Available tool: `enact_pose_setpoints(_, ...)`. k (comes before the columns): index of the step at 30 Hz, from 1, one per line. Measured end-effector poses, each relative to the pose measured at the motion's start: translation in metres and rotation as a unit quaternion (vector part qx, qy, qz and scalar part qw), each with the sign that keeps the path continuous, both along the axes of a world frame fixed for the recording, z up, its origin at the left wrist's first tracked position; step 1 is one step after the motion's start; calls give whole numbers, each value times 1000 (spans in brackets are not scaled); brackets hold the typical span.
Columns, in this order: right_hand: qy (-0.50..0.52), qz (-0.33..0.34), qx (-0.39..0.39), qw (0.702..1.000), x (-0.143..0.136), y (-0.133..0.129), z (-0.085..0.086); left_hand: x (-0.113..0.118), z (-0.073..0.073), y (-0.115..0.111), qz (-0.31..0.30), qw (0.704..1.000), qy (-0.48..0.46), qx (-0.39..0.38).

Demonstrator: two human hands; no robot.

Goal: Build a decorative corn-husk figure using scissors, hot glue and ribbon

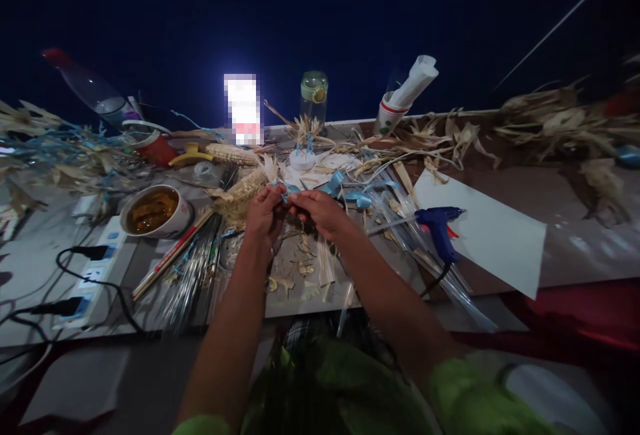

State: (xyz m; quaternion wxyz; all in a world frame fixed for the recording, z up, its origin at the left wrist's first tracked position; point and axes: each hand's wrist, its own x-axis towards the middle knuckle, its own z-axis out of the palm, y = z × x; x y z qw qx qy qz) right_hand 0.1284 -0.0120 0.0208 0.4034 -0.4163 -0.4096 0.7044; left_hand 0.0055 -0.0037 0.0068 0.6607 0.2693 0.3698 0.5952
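My left hand (265, 212) is closed in a pinch around the base of a small piece of pale corn husk (270, 168), its tips pointing up. Fingers of my right hand (320, 212) pinch a light blue ribbon (337, 182) right beside it, and the two hands nearly touch. The ribbon trails off to the right in loose curls. Just behind my left hand lies a dried corn cob (245, 188). A small husk figure with blue ties (307, 132) stands on a white round base (302, 160) beyond the hands.
At right, a blue glue gun (443, 228) rests by clear glue sticks (455, 288) and white paper (500, 235). Left are a bowl of brown liquid (155, 212), a power strip (95, 288) with cords, and wires (193, 282). A bottle (314, 98) and cup (390, 115) stand behind.
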Motion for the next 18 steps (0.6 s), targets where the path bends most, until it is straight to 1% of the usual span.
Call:
enact_pose_setpoints(3, -22, -4, 16, 1000, -3, 1, -4, 2, -2, 2, 10, 1000, 0, -3)
enact_pose_setpoints(5, -72, -15, 59, 996, -5, 1, -8, 4, -3, 2, 18, 1000, 2, 1)
enact_pose_setpoints(6, -115, -23, 91, 989, -5, 2, -9, 5, -4, 2, 19, 1000, 3, 7)
enact_pose_setpoints(7, -170, -32, 125, 977, -6, 1, -10, 6, -5, 2, 18, 1000, 6, 14)
enact_pose_setpoints(8, -232, -43, 162, 958, -6, 1, -10, 6, -6, 3, 18, 1000, 11, 20)
enact_pose_setpoints(9, -295, -54, 201, 933, -7, 0, -10, 7, -8, 3, 20, 999, 18, 24)
enact_pose_setpoints(11, -405, -73, 270, 871, -8, -3, -9, 7, -12, 3, 21, 999, 43, 25)
enact_pose_setpoints(13, -476, -80, 317, 817, -10, -6, -8, 7, -15, 3, 13, 997, 74, 22)
enact_pose_setpoints(14, -496, -80, 330, 800, -10, -7, -8, 6, -16, 3, 9, 996, 86, 20)
enact_pose_setpoints(15, -506, -78, 335, 791, -10, -7, -9, 6, -16, 3, 4, 995, 94, 17)
enact_pose_setpoints(16, -509, -77, 338, 788, -10, -7, -9, 6, -16, 3, 0, 995, 94, 15)
enact_pose_setpoints(18, -498, -84, 340, 793, -9, -5, -11, 6, -14, 3, -11, 997, 75, 15)
